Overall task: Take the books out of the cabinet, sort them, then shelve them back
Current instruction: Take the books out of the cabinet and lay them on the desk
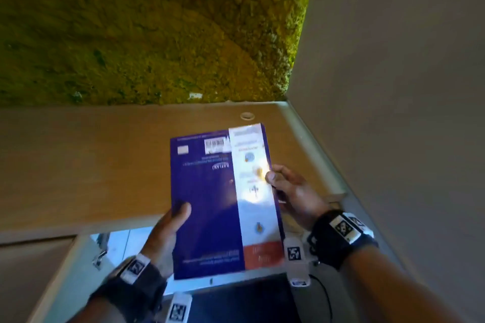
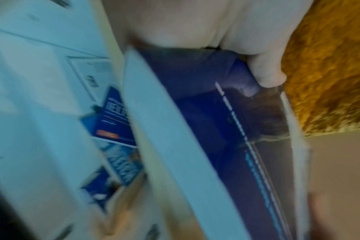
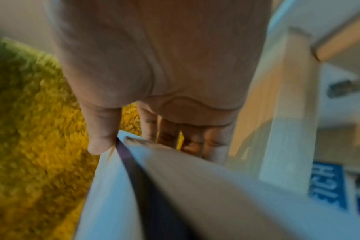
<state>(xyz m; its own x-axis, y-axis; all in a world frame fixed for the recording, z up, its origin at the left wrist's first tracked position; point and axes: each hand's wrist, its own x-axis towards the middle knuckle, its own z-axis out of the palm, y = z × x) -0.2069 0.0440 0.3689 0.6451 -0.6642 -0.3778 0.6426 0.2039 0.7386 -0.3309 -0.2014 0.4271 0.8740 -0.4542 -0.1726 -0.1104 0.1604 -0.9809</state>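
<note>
A large dark blue book (image 1: 207, 202) with a white strip and a red block along its right side is held face-up over the wooden cabinet top (image 1: 86, 165), back cover showing. My left hand (image 1: 168, 231) grips its lower left edge, thumb on the cover. My right hand (image 1: 288, 189) pinches the right edge, thumb on top and fingers beneath. The left wrist view shows the blue book (image 2: 226, 129) held by my left hand (image 2: 263, 71). In the right wrist view my right hand (image 3: 146, 133) clamps the book's edge (image 3: 175, 186). More blue books (image 2: 115, 118) lie inside the cabinet below.
A green and yellow moss wall (image 1: 147, 29) rises behind the cabinet top, and a plain grey wall (image 1: 393, 60) closes the right side. A white cable grommet (image 1: 247, 115) sits near the back edge. An open white cabinet door (image 1: 86, 265) with a hinge hangs lower left.
</note>
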